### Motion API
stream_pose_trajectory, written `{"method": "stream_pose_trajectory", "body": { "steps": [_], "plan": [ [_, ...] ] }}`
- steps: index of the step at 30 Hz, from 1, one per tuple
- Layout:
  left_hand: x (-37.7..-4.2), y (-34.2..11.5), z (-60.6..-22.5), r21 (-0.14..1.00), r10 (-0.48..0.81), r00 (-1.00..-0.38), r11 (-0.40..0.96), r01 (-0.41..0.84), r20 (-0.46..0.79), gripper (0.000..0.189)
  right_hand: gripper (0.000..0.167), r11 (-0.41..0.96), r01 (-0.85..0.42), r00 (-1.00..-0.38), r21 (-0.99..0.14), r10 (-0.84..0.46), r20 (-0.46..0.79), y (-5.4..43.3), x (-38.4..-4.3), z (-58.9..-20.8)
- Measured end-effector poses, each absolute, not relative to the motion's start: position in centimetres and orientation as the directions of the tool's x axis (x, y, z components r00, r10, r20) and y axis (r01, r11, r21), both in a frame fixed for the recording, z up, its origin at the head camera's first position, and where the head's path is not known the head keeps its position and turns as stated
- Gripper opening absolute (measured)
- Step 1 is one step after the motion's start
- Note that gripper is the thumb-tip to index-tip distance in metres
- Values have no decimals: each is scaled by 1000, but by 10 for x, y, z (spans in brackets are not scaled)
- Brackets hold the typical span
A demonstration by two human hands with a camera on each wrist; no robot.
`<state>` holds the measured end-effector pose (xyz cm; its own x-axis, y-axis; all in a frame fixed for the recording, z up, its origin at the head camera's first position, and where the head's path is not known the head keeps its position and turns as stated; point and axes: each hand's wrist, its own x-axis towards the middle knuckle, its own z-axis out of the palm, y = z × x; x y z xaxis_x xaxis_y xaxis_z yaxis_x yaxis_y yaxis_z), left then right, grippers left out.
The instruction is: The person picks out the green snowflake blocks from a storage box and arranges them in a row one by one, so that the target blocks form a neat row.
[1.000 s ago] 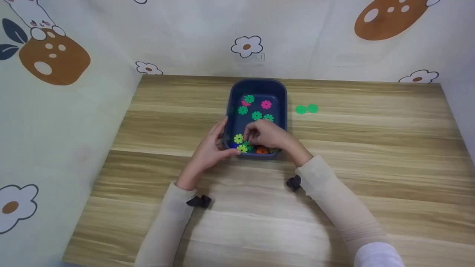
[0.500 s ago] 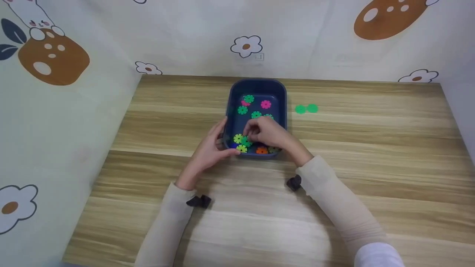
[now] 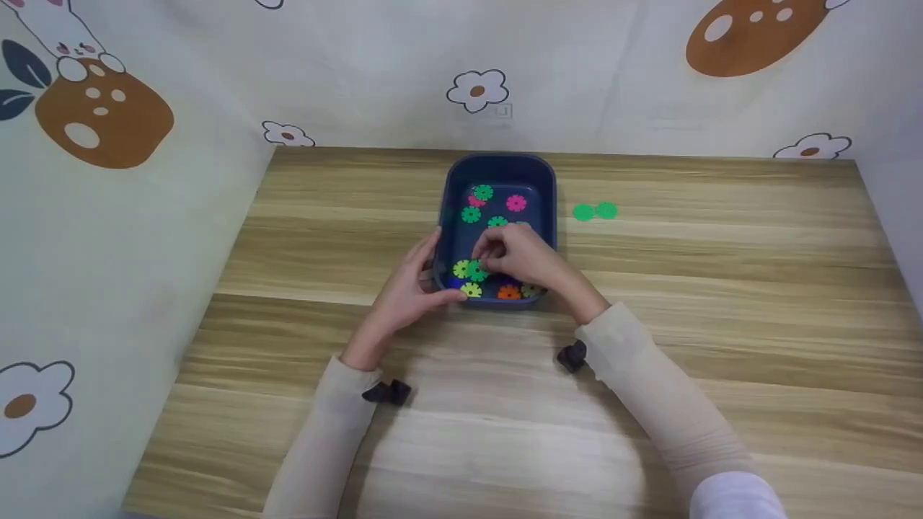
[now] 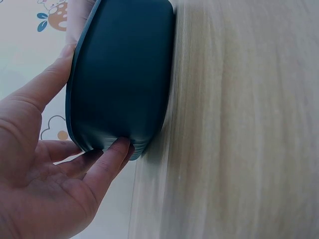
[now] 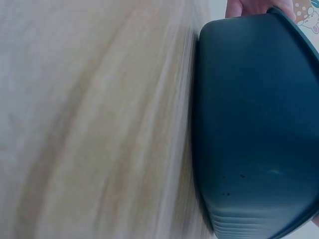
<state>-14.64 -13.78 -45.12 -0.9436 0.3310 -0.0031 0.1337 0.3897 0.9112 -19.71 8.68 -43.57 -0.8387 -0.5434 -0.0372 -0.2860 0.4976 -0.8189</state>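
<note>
A dark blue plastic bin (image 3: 497, 169) stands on the table with notched snowflake discs inside. My left hand (image 3: 407, 292) grips its near left corner, thumb on the front rim and fingers along the side wall; the left wrist view shows the fingertips (image 4: 119, 144) against the ridged wall. Inside the bin, my right hand (image 3: 523, 254) pinches a green snowflake disc (image 3: 477, 272) between thumb and curled fingers. Beside that disc lie a yellow disc (image 3: 462, 269), another yellow disc (image 3: 471, 290) and an orange disc (image 3: 509, 292). The bin's wall (image 5: 254, 109) hides the right fingers in the right wrist view.
Two joined green discs (image 3: 595, 211) lie on the wooden table (image 3: 721, 288) right of the bin. Farther back in the bin are a pink disc (image 3: 516, 203) and several green ones. A patterned wall covering (image 3: 360, 72) rises behind the table.
My right hand has shifted slightly toward the back of the bin, and the green disc at its fingertips has moved with it, now showing more fully. The left hand stays on the bin.
</note>
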Motion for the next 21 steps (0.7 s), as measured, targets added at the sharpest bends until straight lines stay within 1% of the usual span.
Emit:
{"method": "stream_pose_trajectory", "body": {
  "steps": [14, 21],
  "plan": [
    [-144, -138, -449, 887, 319, -948, 441, 134, -16, 101, 6, 399, -277, -887, -874, -457, 73, 88, -197, -432],
    [-145, -138, -450, 895, 313, -950, 427, 130, -12, 102, 7, 410, -309, -907, -858, -397, 137, 94, -200, -421]
  ]
}}
